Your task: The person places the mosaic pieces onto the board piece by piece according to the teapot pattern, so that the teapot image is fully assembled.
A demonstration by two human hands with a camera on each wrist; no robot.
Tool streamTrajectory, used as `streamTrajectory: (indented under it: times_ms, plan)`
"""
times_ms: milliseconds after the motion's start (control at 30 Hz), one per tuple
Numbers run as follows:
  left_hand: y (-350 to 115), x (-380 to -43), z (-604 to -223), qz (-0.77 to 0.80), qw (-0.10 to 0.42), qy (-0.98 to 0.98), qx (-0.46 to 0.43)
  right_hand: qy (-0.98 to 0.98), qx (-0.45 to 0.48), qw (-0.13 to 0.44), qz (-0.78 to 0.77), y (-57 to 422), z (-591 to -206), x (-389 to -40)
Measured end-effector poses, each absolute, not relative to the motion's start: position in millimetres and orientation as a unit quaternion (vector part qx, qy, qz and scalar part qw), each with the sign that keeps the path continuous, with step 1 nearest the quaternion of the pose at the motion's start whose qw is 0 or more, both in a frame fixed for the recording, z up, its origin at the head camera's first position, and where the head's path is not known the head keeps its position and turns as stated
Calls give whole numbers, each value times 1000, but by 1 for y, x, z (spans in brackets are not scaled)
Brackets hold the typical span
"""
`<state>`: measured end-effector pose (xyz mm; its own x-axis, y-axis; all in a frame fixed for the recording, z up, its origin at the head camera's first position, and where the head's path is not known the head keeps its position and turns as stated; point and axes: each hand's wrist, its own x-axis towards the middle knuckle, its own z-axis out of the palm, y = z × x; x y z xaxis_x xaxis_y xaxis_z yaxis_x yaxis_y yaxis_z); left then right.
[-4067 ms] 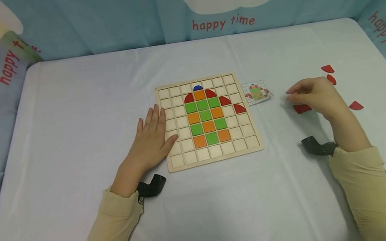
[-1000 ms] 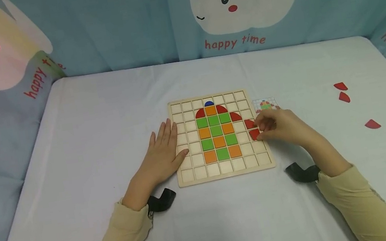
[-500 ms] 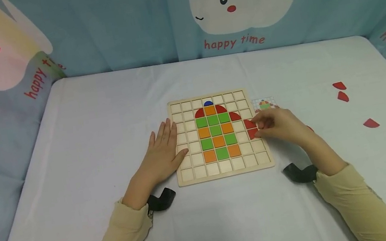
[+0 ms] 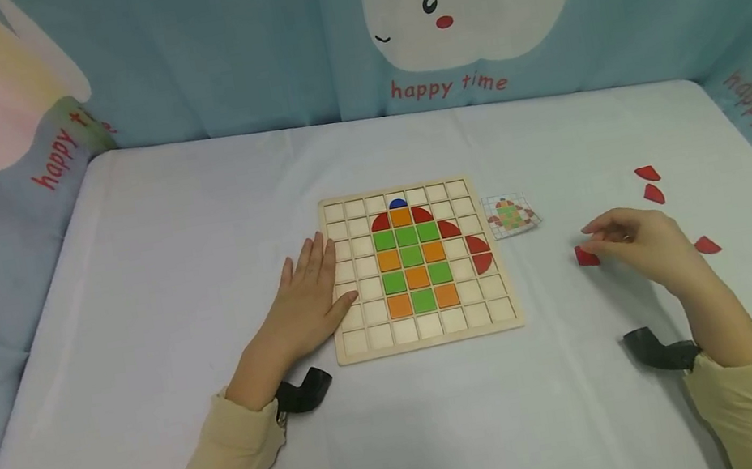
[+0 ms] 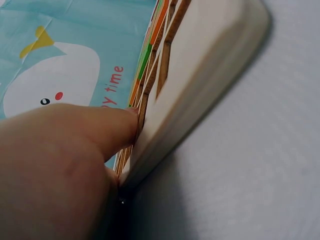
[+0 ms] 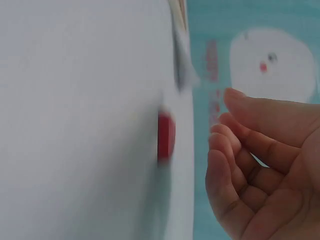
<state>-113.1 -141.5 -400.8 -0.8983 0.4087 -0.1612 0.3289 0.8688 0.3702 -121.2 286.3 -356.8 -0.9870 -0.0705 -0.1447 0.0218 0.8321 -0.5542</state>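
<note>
In the head view a wooden grid board (image 4: 428,329) holds green and orange square tiles, red quarter-round tiles (image 4: 480,254) and one blue half-round tile (image 4: 397,203). My left hand (image 4: 306,303) rests at the board's left edge, fingers straight, the thumb over its rim. The left wrist view shows that thumb (image 5: 117,125) touching the frame. Over on the right, my right hand (image 4: 644,245) hovers above a loose red quarter-round tile (image 4: 586,256). In the right wrist view its fingers curve loosely with nothing between them, and the red tile (image 6: 165,137) lies apart from them.
A small pattern card (image 4: 510,215) with a coloured grid picture lies right of the board. More red tiles lie farther right: two (image 4: 652,195) towards the back and one (image 4: 707,245) beside the right wrist. A white cloth (image 4: 450,420) covers the table.
My right hand has let go of a red tile, which now sits on the board's right side under another, and has moved right to the loose tiles. The left hand stays on the board.
</note>
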Motion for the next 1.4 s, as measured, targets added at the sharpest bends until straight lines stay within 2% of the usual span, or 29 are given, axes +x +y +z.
streamTrajectory:
  times_ms: [200, 467, 733, 1033, 1200, 1400]
  plan:
    - [-148, -112, -401, 178, 124, 958, 188, 952, -6, 97, -289, 304, -357, -119]
    - [-150, -110, -402, 183, 114, 958, 188, 951, -40, 143, -270, 296, -362, -128]
    - [-147, -112, -402, 184, 114, 957, 192, 959, -85, 112, -247, 289, -366, -131]
    - [-145, -115, -401, 180, 128, 957, 189, 966, -39, 89, -240, 285, -361, -125]
    - [-144, -116, -400, 174, 133, 957, 191, 940, -15, 100, -326, 259, -358, -120]
    - [-143, -117, -400, 173, 138, 956, 192, 862, -11, 174, -476, 213, -365, -116]
